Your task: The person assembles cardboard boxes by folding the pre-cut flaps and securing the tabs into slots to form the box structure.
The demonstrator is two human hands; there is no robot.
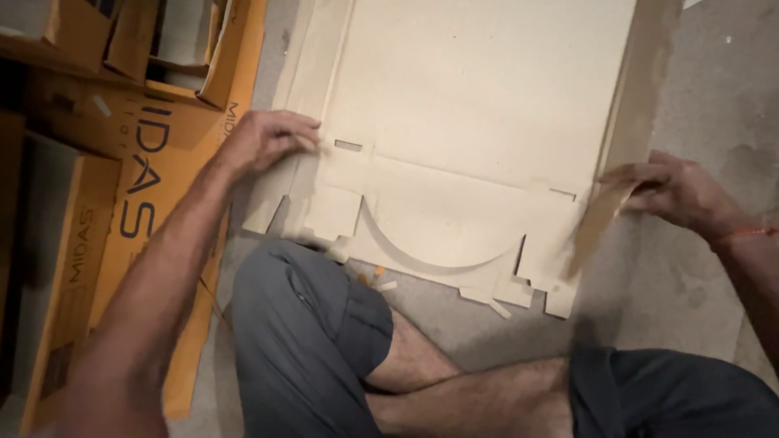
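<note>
One flat die-cut cardboard blank (454, 122) lay on the grey floor (706, 97), just beyond the seated person's crossed legs. Left hand (268, 139) pressed on its left edge by a small slot, fingers bent and close together. Right hand (677, 191) pinched the raised right side flap (600, 215) btwn thumb and fingers. Approx. three orange cartons (130, 186) sat at the left; two stood open at the top, contents too dark to tell. A few cardboard scraps (381, 280) lay nr the knee.
</note>
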